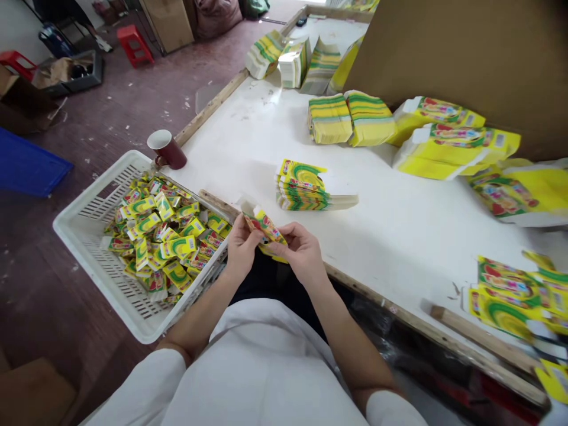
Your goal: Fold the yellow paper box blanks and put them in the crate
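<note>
Above the near edge of the white, wood-rimmed desk (239, 133), the fingers of the left hand (241, 249) and right hand (306, 251) pinch opposite ends of a small yellow printed cardboard carton (271, 228), seemingly to keep it steady between them. Just beyond lies a yellow-and-green stack of cardboard cartons (304, 184), probably for easy reach, while the white slatted plastic basket (95, 279) at the left contains a loose heap of small yellow boxes (177, 247).
</note>
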`<state>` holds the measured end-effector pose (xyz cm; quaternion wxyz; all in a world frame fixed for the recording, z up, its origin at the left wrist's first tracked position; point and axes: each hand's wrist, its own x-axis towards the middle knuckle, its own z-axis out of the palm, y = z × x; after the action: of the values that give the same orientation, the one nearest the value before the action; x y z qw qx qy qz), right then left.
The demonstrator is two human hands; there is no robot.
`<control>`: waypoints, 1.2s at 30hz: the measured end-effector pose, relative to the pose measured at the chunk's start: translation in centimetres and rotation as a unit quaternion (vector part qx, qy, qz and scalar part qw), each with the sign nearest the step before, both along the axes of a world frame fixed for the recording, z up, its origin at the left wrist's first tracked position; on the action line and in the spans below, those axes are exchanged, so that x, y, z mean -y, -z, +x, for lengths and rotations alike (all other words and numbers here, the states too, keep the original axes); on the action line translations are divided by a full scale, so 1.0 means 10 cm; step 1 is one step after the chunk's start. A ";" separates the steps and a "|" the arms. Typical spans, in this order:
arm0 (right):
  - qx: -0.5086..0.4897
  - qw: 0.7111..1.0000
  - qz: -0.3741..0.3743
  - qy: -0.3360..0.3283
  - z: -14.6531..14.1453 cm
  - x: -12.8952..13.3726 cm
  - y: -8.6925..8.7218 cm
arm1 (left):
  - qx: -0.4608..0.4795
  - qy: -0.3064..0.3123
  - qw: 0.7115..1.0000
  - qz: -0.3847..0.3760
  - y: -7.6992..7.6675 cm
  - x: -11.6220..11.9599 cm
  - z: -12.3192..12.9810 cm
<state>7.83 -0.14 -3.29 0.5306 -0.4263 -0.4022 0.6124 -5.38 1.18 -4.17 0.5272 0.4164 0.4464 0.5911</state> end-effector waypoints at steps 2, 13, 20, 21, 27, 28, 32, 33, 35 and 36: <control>-0.019 0.999 -0.034 0.010 0.03 -0.01 0.01 | 0.023 -0.039 0.999 -0.019 0.03 0.00 0.00; 0.165 0.979 0.106 0.048 0.22 0.04 0.05 | -0.023 0.102 0.994 -0.027 -0.09 -0.11 -0.38; 0.470 0.816 0.336 0.029 0.36 0.13 -0.07 | -0.427 0.290 0.853 0.080 -0.50 -0.03 -0.53; 0.457 0.819 0.345 0.022 0.34 0.14 -0.08 | -0.468 0.295 0.829 0.082 -0.49 0.01 -0.47; 0.215 0.955 0.190 0.073 0.20 0.15 0.11 | -0.495 0.198 0.841 0.094 -0.26 0.14 -0.18; 0.166 0.974 0.149 0.033 0.16 0.15 0.14 | -0.489 0.203 0.842 0.105 -0.23 0.15 -0.16; 0.069 0.996 0.029 -0.056 0.05 0.13 0.13 | -0.470 0.222 0.837 0.170 -0.19 0.18 -0.13; 0.050 0.997 0.014 -0.053 0.05 0.12 0.11 | -0.470 0.216 0.837 0.180 -0.19 0.18 -0.13; -0.015 0.998 -0.012 -0.066 0.06 0.10 0.08 | -0.473 0.203 0.837 0.185 -0.18 0.18 -0.14; -0.055 0.995 -0.028 -0.083 0.07 0.09 0.08 | -0.474 0.200 0.837 0.187 -0.17 0.18 -0.13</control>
<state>8.50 -1.03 -4.08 0.4869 -0.3714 -0.3889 0.6883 -6.72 -0.65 -2.48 0.2695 0.8166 0.4298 0.2753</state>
